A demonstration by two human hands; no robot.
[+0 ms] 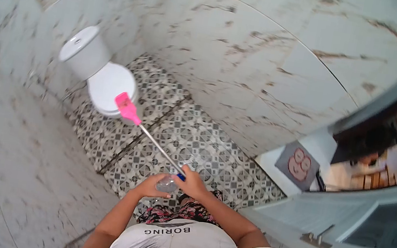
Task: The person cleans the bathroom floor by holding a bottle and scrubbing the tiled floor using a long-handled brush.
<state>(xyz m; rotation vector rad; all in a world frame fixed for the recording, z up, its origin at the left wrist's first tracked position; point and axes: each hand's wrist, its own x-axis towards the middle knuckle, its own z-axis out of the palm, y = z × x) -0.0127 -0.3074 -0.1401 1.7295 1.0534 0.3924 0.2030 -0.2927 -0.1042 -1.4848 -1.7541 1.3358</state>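
My pink brush (128,109) seems raised, in front of the toilet (110,82) in my view. My right hand (193,182) wraps its handle (160,147); my left hand (150,188) curls around a clear bottle (166,185). One patch of floor (200,159) already looks wet; elsewhere, I cannot tell.

bright, fisheye-curved, black edges

The patterned tile floor (212,137) carries the toilet (112,85), a dark seam (171,112) runs just in front of it, and a grey mat (299,165) lies well apart from it on a paler surface (272,163).
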